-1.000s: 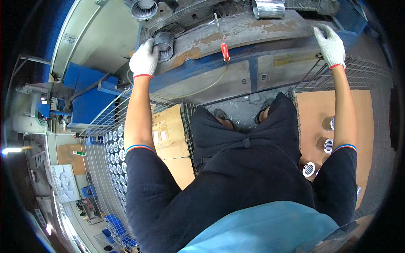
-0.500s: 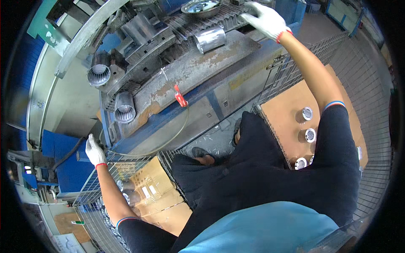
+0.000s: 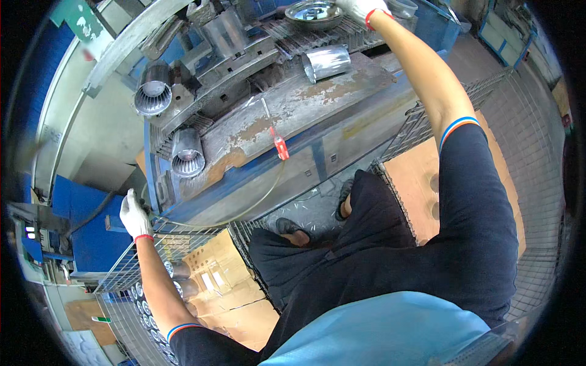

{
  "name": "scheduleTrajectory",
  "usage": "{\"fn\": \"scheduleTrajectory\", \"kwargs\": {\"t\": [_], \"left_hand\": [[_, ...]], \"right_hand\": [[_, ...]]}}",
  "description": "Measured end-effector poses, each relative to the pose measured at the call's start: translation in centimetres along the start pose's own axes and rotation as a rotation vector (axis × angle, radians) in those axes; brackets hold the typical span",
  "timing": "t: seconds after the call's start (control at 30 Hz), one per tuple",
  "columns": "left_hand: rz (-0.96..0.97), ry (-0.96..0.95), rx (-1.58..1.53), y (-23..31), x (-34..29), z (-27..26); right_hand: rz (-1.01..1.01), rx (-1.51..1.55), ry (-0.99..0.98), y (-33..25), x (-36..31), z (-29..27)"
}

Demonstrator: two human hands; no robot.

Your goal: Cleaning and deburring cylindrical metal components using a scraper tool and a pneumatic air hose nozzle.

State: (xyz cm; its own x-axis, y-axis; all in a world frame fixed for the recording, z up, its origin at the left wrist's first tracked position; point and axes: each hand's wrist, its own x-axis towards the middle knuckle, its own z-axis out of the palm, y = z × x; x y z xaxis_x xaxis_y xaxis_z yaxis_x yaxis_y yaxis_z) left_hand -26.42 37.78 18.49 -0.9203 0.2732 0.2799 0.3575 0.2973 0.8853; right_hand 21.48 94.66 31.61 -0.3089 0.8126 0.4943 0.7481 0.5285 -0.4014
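Note:
My left hand (image 3: 133, 218), in a white glove with a red cuff, is at the lower left corner of the machine. One digit points up and the other fingers curl, and what they close on is hidden. My right hand (image 3: 362, 10), gloved alike, is beside the rim of a round metal bowl (image 3: 293, 13) holding small shiny pieces; the picture's top edge cuts off its fingers. On the worn metal ledge (image 3: 293, 104) lies a shiny metal cylinder (image 3: 328, 62). Two slotted cylinders, an upper one (image 3: 153, 91) and a lower one (image 3: 187, 155), rest at the machine's left end.
A red-handled tool (image 3: 279, 146) on a thin hose hangs over the ledge's front. Wire cages with cardboard (image 3: 403, 183) stand at both sides; the left one holds several metal cylinders (image 3: 177, 269). A clear container (image 3: 403, 8) is beyond my right hand.
My right hand has moved left and up to the bowl, partly out of the picture. My left hand has stayed at the machine's corner. The view has shifted slightly.

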Motion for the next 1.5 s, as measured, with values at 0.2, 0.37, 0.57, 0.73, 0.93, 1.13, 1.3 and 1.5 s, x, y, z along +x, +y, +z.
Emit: {"fn": "scheduleTrajectory", "kwargs": {"t": [0.2, 0.37, 0.57, 0.73, 0.93, 1.13, 1.3, 1.5], "left_hand": [[0.030, 0.010, 0.032, -0.3, 0.0, 0.2], [0.006, -0.062, 0.048, -0.1, 0.5, 0.8], [0.096, -0.010, 0.057, -0.8, 0.1, 0.1], [0.029, -0.033, 0.028, -0.9, -0.2, 0.5], [0.031, -0.053, 0.038, -1.4, 0.6, -0.2], [0.089, -0.023, 0.081, -0.8, 0.1, 0.0], [0.089, -0.066, 0.088, -1.6, 0.7, 0.2], [-0.005, -0.083, 0.042, 0.2, -0.6, 0.4]], "right_hand": [[-0.075, 0.089, 0.194, -0.3, -0.7, -1.2], [-0.161, -0.087, -0.071, 4.4, -1.4, 1.7], [-0.204, -0.104, 0.010, 3.8, -5.7, 1.9], [-0.242, -0.122, 0.054, 2.8, -8.6, -0.7], [-0.167, 0.013, 0.239, 1.9, -6.8, 0.1], [-0.100, -0.111, -0.052, 2.9, -7.4, 1.7], [-0.179, -0.097, 0.056, 3.1, -10.5, 0.2], [-0.272, 0.092, 0.269, -0.7, -11.4, -1.8]]}}
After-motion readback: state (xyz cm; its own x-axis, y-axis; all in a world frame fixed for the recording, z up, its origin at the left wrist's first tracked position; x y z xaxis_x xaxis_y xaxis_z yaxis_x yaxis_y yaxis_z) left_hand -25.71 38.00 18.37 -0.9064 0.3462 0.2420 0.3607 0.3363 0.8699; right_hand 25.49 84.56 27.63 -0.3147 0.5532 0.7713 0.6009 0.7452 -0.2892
